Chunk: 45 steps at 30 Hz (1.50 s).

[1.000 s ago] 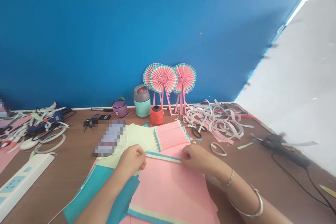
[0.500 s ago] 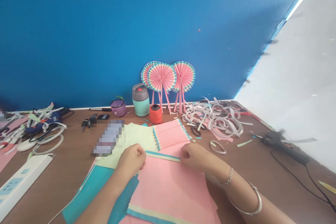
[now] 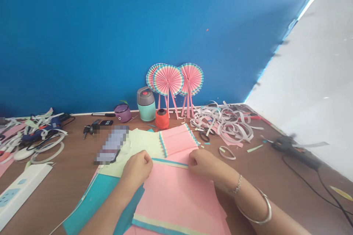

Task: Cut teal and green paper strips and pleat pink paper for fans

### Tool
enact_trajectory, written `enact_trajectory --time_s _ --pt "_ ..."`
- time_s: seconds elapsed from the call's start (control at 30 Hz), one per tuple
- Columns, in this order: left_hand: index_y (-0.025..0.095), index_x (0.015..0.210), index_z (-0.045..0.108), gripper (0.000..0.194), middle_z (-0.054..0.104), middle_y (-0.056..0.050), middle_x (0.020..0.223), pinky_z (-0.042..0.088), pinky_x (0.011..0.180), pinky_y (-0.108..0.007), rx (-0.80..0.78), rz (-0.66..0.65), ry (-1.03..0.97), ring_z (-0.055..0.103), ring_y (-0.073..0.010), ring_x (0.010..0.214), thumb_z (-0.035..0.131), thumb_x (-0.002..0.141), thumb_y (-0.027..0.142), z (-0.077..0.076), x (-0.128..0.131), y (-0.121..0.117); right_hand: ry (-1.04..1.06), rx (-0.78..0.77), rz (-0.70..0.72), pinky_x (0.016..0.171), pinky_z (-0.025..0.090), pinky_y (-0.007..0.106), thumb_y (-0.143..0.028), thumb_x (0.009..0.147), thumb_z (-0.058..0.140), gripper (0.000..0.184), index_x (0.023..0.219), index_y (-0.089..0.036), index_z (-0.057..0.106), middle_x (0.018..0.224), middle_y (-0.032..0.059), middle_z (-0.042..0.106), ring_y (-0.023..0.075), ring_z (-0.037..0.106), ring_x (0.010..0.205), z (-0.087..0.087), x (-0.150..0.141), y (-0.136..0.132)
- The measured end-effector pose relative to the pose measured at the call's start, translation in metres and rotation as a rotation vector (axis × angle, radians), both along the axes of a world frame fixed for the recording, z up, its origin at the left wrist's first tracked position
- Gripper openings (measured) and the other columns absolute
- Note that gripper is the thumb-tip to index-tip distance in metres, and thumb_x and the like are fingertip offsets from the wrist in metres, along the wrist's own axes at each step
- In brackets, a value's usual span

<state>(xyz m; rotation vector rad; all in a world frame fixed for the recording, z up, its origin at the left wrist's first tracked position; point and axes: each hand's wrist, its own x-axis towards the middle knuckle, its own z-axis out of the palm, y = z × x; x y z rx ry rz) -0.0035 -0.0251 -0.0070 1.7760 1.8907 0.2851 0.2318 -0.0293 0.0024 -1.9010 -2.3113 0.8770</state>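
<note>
A pink paper sheet [image 3: 179,194] lies before me, with cream and blue strips along its near and far edges. My left hand [image 3: 138,167] is closed at the far left corner, its fingers curled on the sheet's edge. At the far right corner my right hand [image 3: 200,162] pinches the same banded edge, fingers closed; the fingertips are partly hidden. Just beyond the sheet rests a pleated pink paper piece [image 3: 178,139] with blue-striped ends. Pale yellow paper [image 3: 145,141] and teal paper [image 3: 95,198] lie under and left of my left hand.
Finished pink paper fans [image 3: 168,80] lean on the blue wall. Near them stand a teal flask [image 3: 146,108], a red thread spool [image 3: 162,119] and a purple cup [image 3: 122,112]. Scissors [image 3: 204,136] and curled paper strips [image 3: 234,125] lie right; a phone [image 3: 113,145] and power strip [image 3: 22,191] left.
The whole view has shifted very slightly, so things appear a little further left. Both hands keep their places on the far edge of the pink sheet.
</note>
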Motion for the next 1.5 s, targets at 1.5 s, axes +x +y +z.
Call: enact_trajectory --time_s 1.5 --pt "0.020 0.099 0.051 0.025 0.064 -0.003 0.080 0.037 0.059 -0.026 0.118 -0.211 0.355 0.060 -0.0186 0.074 0.034 0.083 0.009 0.005 0.013 -0.026 -0.132 0.068 -0.023 0.059 0.030 0.025 -0.016 0.064 0.057 0.016 0.079 -0.016 0.061 0.078 0.0040 0.060 0.0173 0.053 0.073 0.004 0.008 0.001"
